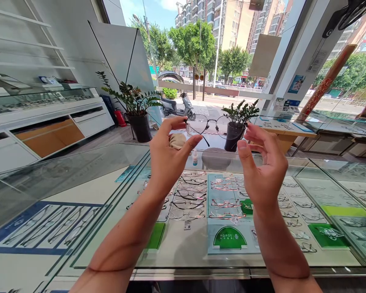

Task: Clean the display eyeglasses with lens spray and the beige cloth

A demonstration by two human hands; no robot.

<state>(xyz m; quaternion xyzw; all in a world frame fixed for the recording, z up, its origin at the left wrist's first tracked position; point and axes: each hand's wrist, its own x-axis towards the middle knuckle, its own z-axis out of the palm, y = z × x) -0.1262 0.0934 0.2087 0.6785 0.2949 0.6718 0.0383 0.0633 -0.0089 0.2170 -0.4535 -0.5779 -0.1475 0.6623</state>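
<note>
I hold up a pair of thin black wire-rimmed glasses (212,127) at chest height over a glass display counter (110,179). My left hand (169,152) pinches the left end of the frame between thumb and fingers. My right hand (264,162) grips the right end by the hinge, fingers curled. One temple arm hangs folded below the left lens. The lenses face away from me toward the window.
Under the counter glass lie several rows of glasses (195,195) on trays with green brand cards (230,238). On the counter are a folded cloth (177,140) and a small bottle (195,158). Two potted plants (137,108) (236,126) stand beyond, by the shop window.
</note>
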